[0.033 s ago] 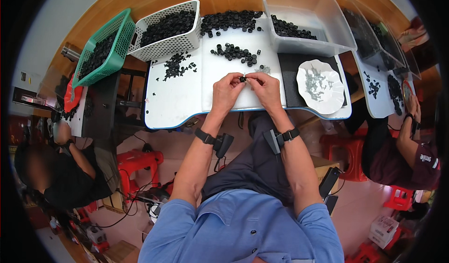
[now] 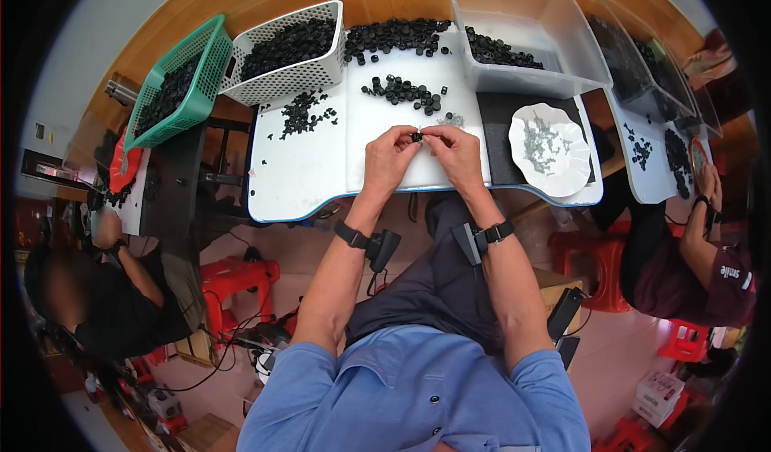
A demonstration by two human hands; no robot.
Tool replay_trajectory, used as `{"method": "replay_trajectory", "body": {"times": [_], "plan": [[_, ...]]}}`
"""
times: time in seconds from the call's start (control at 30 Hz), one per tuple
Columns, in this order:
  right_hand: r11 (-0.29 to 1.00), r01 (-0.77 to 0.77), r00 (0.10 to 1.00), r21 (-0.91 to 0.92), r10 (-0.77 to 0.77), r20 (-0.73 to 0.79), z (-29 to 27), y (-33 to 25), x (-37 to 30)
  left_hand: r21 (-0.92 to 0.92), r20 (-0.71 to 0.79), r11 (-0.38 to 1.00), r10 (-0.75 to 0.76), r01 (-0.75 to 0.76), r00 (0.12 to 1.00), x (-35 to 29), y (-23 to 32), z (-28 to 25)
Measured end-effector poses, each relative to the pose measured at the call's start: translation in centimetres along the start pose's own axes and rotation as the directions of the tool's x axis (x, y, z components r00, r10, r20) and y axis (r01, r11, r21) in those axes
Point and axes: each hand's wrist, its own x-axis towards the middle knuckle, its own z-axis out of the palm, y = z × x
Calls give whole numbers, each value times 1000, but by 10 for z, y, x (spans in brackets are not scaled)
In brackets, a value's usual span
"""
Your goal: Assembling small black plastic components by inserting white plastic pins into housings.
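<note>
White tabletop point(image 2: 309, 167) carries a white basket point(image 2: 285, 86) of black parts point(image 2: 289, 46).

Bright light whitens the table point(image 2: 305, 172); edges bend.

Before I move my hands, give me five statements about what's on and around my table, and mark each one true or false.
1. Your left hand and right hand meet at a small black part. True.
2. The wavy-edged dish lies left of your hands. False: the dish lies to their right.
3. The white basket stands beside the green basket. True.
4. The clear bin is full to the rim. False: much of the bin's floor is bare.
5. A black strap circles your left wrist. True.
</note>
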Motion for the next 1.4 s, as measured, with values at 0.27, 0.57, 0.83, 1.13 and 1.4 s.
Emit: {"method": "replay_trajectory", "body": {"times": [0.27, 0.57, 0.83, 1.13, 1.4], "plan": [[999, -30, 999, 32, 30, 17, 0, -3, 0, 2, 41, 1000, 6, -6, 999, 0, 6, -5], [998, 7, 999, 66, -9, 32, -2, -2, 0, -53, 102, 997, -52, 57, 993, -1, 9, -9], [999, 55, 998, 4, -55, 9, 1, 1, -1, -60, 105, 998, -4, 10, 994, -2, 8, -7], [955, 244, 968, -172, -251, -20, 3, -5, -1, -35, 75, 998, 51, -49, 996, 1, 8, -6], [834, 428, 891, -348, -453, 9, 5, -13, -6, -1, 158, 999, -45, 46, 986, 3, 7, -11]]}}
